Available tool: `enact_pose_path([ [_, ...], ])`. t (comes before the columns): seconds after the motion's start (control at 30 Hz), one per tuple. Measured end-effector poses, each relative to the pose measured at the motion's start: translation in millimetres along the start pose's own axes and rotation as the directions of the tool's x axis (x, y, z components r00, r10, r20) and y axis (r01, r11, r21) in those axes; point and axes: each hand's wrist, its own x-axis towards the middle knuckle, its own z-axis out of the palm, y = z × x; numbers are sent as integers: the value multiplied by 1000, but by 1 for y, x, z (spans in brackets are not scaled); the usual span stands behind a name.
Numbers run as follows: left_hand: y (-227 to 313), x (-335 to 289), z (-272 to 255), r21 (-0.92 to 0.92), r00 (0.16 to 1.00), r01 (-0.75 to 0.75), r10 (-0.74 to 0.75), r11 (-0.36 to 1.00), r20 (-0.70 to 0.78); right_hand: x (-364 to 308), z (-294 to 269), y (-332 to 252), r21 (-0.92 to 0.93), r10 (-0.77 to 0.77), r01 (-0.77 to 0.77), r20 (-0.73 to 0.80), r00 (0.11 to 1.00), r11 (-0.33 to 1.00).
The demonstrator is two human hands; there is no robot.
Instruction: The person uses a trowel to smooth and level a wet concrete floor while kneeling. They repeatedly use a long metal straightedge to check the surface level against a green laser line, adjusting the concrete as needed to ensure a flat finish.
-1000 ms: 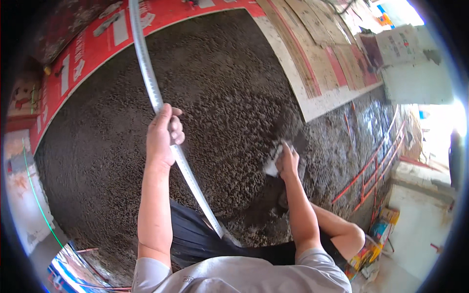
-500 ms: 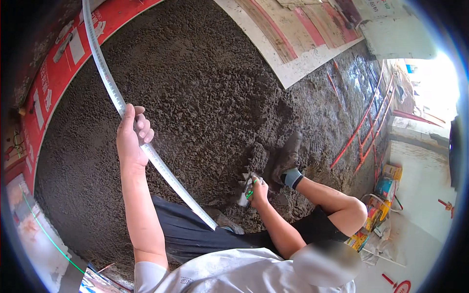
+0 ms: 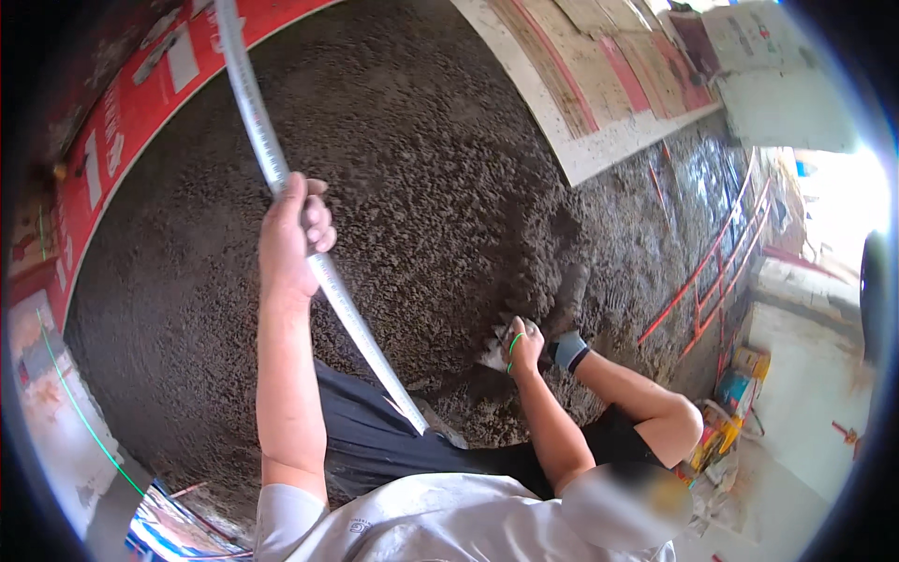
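My left hand is closed around a long, pale graduated measuring rule. It slants across the dark wet mortar, its near end by my dark trouser leg and its far end running past the top left. Low over the mortar, my right hand grips a trowel; its handle is hidden by my fingers, and its blade meets the mortar. A thin green line of light falls across that hand. My bent right leg rests close beside it, with the foot in the mortar.
A red printed board edges the mortar at left. Boards with cardboard lie at the far right. Orange-red pipes run along the right, near colourful bags. A green light line crosses the left wall.
My left hand and the rule have shifted right and slightly up in the picture. My right hand with the trowel has moved to the right and a little farther away.
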Motion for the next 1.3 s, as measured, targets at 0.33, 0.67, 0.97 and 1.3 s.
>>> enact_pose_path([
  [0.33, 3, 19, -6, -152, 999, 8, -13, 988, -36, -21, 52, -201, -344, -92, 256, 427, 899, 903],
  [0.67, 41, -30, 8, 153, 925, -149, 192, 977, -328, 90, 360, -353, -501, 34, 616, 791, 610, 608],
  [0.97, 37, -216, -41, 307, 231, -518, 477, 798, -848, 222, 349, -374, -387, 15, 602, 849, 529, 699],
  [1.3, -22, -285, 22, 357, -57, -604, 407, 713, -912, 233, 446, -353, 118, 149, 947, 986, -76, -299],
])
